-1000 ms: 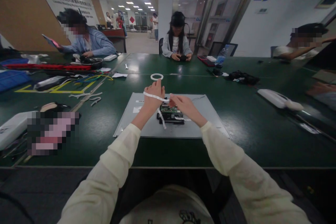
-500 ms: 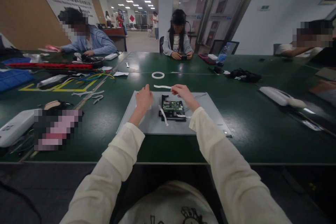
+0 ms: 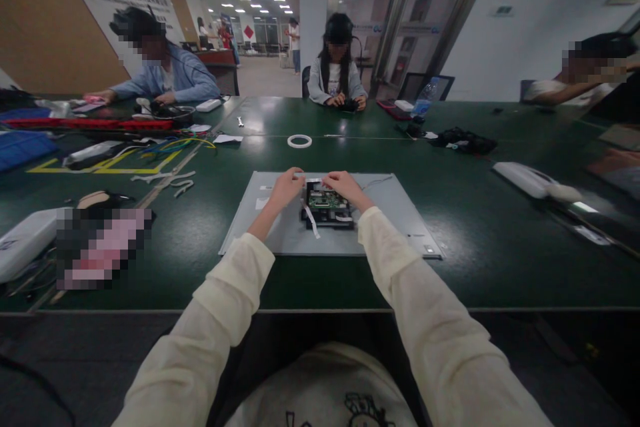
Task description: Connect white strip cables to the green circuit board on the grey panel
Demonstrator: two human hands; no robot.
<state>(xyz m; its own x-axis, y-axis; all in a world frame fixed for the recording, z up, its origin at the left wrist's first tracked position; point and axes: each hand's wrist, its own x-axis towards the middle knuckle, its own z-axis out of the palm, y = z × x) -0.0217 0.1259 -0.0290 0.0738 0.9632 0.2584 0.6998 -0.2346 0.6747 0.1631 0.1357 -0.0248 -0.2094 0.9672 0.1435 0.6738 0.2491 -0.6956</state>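
Observation:
A short strip of white tape stretches between my hands over the far edge of a black frame with a green circuit board. My left hand has its fingers closed at the strip's left end. My right hand pinches the right end, its fingertips just above the board. Another white strip hangs off the frame's left side, and a small white piece sits near its lower right. Beneath the frame lies a flat grey panel, with a thin cable at its far right.
Past the panel lies a roll of white tape. To the left are white cable pieces, a pink blurred item and a white device. Another white device lies right. Several people sit around the green table.
My right hand has lowered the tape strip toward the board's far edge. My left hand has moved right to the strip's other end, bringing both hands closer together.

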